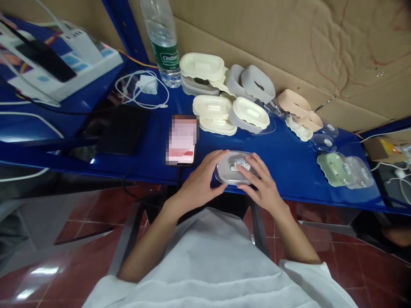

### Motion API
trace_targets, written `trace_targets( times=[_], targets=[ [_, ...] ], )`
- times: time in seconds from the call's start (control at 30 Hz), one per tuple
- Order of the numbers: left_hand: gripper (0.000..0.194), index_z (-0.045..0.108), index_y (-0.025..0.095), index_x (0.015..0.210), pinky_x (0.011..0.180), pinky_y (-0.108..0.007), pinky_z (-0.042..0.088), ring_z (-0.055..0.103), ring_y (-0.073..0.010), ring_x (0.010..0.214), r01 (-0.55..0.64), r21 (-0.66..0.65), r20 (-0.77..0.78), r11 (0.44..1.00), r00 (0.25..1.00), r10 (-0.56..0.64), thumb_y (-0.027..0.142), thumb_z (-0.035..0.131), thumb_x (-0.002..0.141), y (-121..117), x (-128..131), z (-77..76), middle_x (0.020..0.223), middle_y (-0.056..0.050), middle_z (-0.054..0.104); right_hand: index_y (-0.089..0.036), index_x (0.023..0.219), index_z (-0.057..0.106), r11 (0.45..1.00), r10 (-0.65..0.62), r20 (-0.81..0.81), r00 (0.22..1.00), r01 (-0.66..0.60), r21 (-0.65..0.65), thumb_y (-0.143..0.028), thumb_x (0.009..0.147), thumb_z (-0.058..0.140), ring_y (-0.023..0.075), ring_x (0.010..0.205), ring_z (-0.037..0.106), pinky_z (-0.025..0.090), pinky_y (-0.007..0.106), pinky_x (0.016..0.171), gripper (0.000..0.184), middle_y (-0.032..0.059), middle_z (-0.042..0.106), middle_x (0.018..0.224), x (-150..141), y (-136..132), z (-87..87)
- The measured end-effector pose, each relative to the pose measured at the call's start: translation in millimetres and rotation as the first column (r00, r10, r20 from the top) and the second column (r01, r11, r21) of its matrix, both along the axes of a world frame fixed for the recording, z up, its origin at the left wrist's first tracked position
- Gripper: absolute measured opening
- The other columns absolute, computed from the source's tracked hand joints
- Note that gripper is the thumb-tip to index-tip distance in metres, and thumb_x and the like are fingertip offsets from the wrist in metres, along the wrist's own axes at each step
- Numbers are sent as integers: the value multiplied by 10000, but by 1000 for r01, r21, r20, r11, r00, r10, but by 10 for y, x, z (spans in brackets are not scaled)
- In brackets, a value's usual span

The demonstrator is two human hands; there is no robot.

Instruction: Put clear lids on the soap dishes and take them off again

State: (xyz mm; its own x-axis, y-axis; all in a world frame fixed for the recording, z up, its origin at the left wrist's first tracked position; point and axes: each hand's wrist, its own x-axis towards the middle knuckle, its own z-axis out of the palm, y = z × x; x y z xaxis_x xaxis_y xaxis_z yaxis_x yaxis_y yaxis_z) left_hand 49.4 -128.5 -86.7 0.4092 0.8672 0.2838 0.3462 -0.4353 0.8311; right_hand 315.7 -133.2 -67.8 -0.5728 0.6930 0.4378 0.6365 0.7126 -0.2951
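Observation:
An oval grey plastic case with a clear cover [228, 164] and a round white sticker lies at the front edge of the blue table, between my two hands. My left hand [201, 179] grips its left end, thumb at the near side and fingers along the far side. At the right end, my right hand [261, 182] holds it too, with the thumb on the near edge and fingers over the top, one near the sticker. To the left of the case lies a phone [183, 139] with a lit, blurred screen.
Behind stand cream oval pieces [212, 107], grey ones [258, 83] and peach ones [295, 102]. Rightward are a green piece [334, 169] and clear covers [323, 142]. A water bottle [165, 55], a charger with cable [148, 84] and a power strip [96, 62] occupy the left.

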Motion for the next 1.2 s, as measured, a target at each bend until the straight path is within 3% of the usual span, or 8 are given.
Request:
trace_targets(
  times=[0.23,0.4,0.6,0.8,0.93,1.0,1.07,1.2],
  targets=[
    [796,309,333,1663,1326,-496,381,433,-290,1589,16,-2,-50,1000,999,-16,202,696,980,4,5,23,1709,-93,424,-414,1708,327,1000,-21,17,1000,22,-7,-286,1001,739,368,1628,352,423,657,1285,828,65,381,1751,81,-63,-22],
    [792,319,340,1660,1325,-501,378,423,-291,1595,17,-16,-57,1000,998,-17,311,741,990,2,9,40,1712,-86,431,-433,1708,312,997,-74,78,994,74,6,-318,983,763,401,1676,195,313,753,1297,861,71,411,1733,81,-81,-53],
    [724,346,428,1669,1322,-536,371,381,-308,1624,18,-75,-130,997,991,-28,419,692,1033,-15,-1,75,1780,-33,329,-415,1686,387,988,-154,-16,988,155,18,-316,998,738,366,1637,332,409,634,1297,778,55,450,1710,192,-160,-82],
    [640,387,429,1654,1303,-520,411,414,-287,1604,0,-95,-211,996,977,-20,384,630,1063,-32,12,106,1748,-5,389,-325,1623,512,791,-606,35,794,598,131,-460,1037,658,373,1583,422,399,648,1271,619,120,510,1658,910,-196,-169],
    [576,445,398,1629,1309,-548,399,407,-310,1605,-19,-44,-282,999,960,5,378,603,1076,-40,60,74,1734,-16,414,-257,1682,412,624,-782,172,600,749,225,-562,1045,579,488,1655,188,259,809,1229,725,178,383,1738,1194,-38,-65],
    [557,464,381,1621,1306,-563,401,409,-323,1602,-23,-25,-300,999,954,15,381,596,1080,-38,81,54,1728,-29,424,-255,1720,318,677,-736,208,644,696,241,-549,1059,549,466,1672,139,204,789,1254,759,165,344,1761,1076,156,69],
    [544,482,366,1612,1302,-573,405,415,-330,1595,-30,-8,-312,1000,950,26,375,598,1081,-38,95,40,1719,-42,437,-266,1721,306,800,-598,221,770,556,228,-513,1082,521,396,1668,219,224,694,1297,718,134,386,1747,831,421,221],
    [528,498,345,1601,1283,-580,431,444,-328,1577,-41,24,-321,999,946,47,356,598,1083,-52,98,25,1703,-61,459,-258,1635,476,944,-318,199,927,289,161,-500,1090,530,342,1579,431,341,592,1279,599,115,521,1663,364,1027,391]
  ],
)
